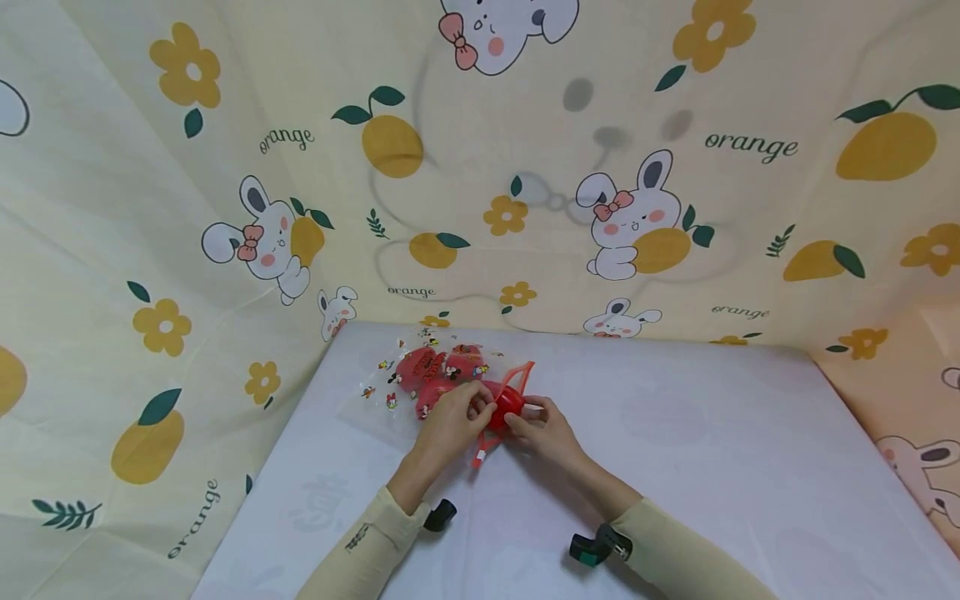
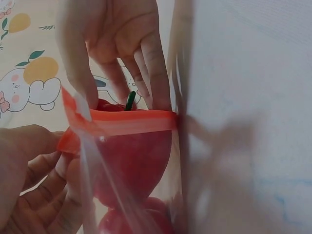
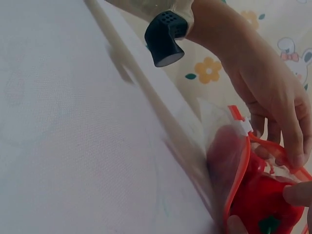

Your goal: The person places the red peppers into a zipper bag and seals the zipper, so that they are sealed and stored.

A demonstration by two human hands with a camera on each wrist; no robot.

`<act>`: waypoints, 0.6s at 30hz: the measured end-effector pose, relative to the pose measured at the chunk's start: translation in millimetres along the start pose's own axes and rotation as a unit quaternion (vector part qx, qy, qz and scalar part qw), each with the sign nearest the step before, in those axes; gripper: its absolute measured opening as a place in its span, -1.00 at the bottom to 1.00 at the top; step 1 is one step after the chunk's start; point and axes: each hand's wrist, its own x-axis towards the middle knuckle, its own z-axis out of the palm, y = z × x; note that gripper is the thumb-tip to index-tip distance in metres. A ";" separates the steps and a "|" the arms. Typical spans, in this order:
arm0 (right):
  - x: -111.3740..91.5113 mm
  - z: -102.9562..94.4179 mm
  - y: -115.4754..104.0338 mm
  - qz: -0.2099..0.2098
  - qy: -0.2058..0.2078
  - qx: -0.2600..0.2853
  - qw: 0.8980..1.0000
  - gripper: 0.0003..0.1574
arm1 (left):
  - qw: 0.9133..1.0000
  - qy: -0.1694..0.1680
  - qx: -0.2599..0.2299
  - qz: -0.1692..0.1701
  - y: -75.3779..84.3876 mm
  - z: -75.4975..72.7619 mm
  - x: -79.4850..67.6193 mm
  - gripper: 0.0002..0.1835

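A clear zip bag (image 1: 375,421) with cartoon prints and a red-orange zip edge (image 2: 136,117) lies on the table, mouth towards the right. Several red items (image 1: 415,371) are inside it. At the mouth, my right hand (image 1: 553,432) holds a red bell pepper (image 3: 265,200) with a green stem, partly within the bag. Only its fingertips (image 3: 298,194) show in the right wrist view. My left hand (image 1: 452,414) pinches the zip edge, holding the mouth apart; in the left wrist view, this hand (image 2: 34,180) is at the left. A white slider (image 3: 244,127) sits on the zip.
A white cloth covers the table (image 1: 675,450). Behind and beside it hangs a cream curtain (image 1: 480,183) printed with rabbits, oranges and flowers. Black wrist cameras (image 1: 441,515) are strapped to both sleeves.
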 end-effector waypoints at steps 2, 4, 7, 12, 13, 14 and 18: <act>0.4 0.4 -0.4 0.001 -0.002 0.012 1.000 -0.21 | 1.000 0.002 0.001 0.001 -0.1 0.3 -0.2 -0.93; 1.0 0.7 -0.2 0.000 -0.001 0.025 1.000 -0.21 | 1.000 0.002 0.001 0.001 -0.1 0.5 -0.4 -0.93; 1.5 1.7 -0.4 0.004 0.010 0.037 0.999 -0.22 | 1.000 0.002 0.002 -0.001 -0.2 0.7 -0.2 -0.93; 2.4 3.5 0.1 0.005 0.012 0.054 0.998 -0.29 | 1.000 0.001 0.002 -0.002 -0.2 0.4 -0.2 -0.92; 2.9 4.0 0.4 0.004 0.010 0.059 0.998 -0.31 | 1.000 0.000 0.002 -0.003 -0.3 0.4 -0.2 -0.92; 3.2 4.5 0.7 0.004 0.009 0.063 0.998 -0.34 | 1.000 0.000 0.002 -0.005 -0.5 0.5 -0.2 -0.92; 5.8 5.4 3.3 -0.002 0.004 0.070 0.998 -0.44 | 1.000 -0.003 -0.001 -0.011 -1.1 0.5 -0.2 -0.92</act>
